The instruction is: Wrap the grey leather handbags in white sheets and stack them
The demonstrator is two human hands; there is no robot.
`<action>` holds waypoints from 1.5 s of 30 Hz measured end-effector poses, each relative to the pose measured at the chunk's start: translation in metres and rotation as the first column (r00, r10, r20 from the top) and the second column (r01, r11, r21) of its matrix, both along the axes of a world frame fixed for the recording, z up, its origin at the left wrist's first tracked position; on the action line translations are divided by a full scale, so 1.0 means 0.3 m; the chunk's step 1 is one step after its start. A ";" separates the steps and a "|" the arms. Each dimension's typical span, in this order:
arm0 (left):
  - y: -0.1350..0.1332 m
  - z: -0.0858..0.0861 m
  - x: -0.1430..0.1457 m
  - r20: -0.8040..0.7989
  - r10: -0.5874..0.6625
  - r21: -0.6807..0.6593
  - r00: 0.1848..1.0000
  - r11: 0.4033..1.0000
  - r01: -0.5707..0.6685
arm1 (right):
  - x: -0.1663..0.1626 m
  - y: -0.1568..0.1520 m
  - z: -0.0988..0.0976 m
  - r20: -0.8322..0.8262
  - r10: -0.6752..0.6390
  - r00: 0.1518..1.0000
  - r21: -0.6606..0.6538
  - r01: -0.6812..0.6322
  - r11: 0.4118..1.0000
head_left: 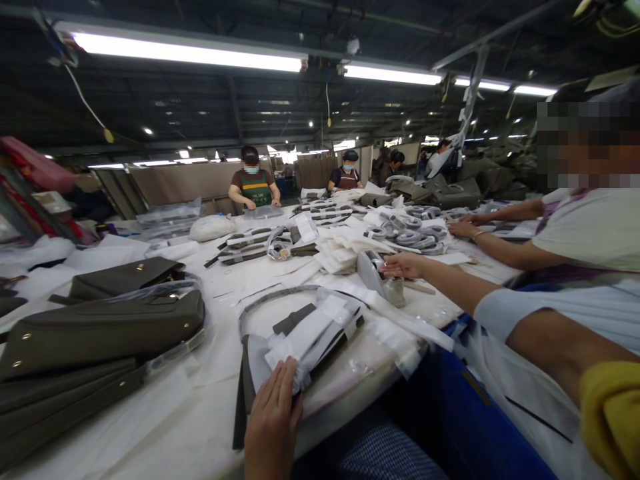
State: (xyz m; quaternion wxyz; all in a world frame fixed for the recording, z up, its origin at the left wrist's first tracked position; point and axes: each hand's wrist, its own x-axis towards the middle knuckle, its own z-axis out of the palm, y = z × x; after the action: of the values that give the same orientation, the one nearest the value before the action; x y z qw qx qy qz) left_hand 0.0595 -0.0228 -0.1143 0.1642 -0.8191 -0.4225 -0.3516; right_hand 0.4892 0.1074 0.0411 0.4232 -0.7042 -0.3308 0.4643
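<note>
My left hand (273,420) lies flat, fingers stretched out and together, on the near end of a dark olive bag piece (295,320) at the table's near edge. The piece is wrapped in white tissue paper (313,333). A curved grey strap (273,300) arcs behind it. My right hand is out of sight. Only a bare arm with a yellow sleeve (610,413) shows at the lower right, and I cannot tell whose it is. A co-worker's hand (405,265) reaches across the table onto a small grey part (383,277).
Stacked olive bags (100,333) in clear plastic fill the left of the white table (200,427). Piles of white paper, wrapped straps (250,243) and coiled straps (410,233) cover the middle. Co-workers sit close on my right, and others stand at the far end.
</note>
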 end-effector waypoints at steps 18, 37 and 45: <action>-0.012 0.033 0.003 -0.007 -0.002 0.004 1.000 1.000 0.002 | -0.007 -0.365 -0.308 -0.079 -0.173 0.982 0.135 0.183 0.974; -0.039 0.044 0.021 0.041 0.020 -0.135 0.999 0.991 -0.015 | -0.359 -0.365 0.043 0.741 0.610 0.280 -0.111 -0.845 0.523; -0.038 0.046 0.032 0.061 0.044 -0.170 0.997 0.985 -0.033 | -0.801 -0.090 0.064 0.830 0.475 -0.292 -0.327 -0.945 -0.011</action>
State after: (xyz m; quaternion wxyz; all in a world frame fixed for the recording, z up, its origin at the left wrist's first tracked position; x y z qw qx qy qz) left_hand 0.0691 -0.0341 -0.1006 0.0871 -0.8099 -0.4718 -0.3375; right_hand 0.2490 0.0804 0.0603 -0.0497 -0.2605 -0.9563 0.1232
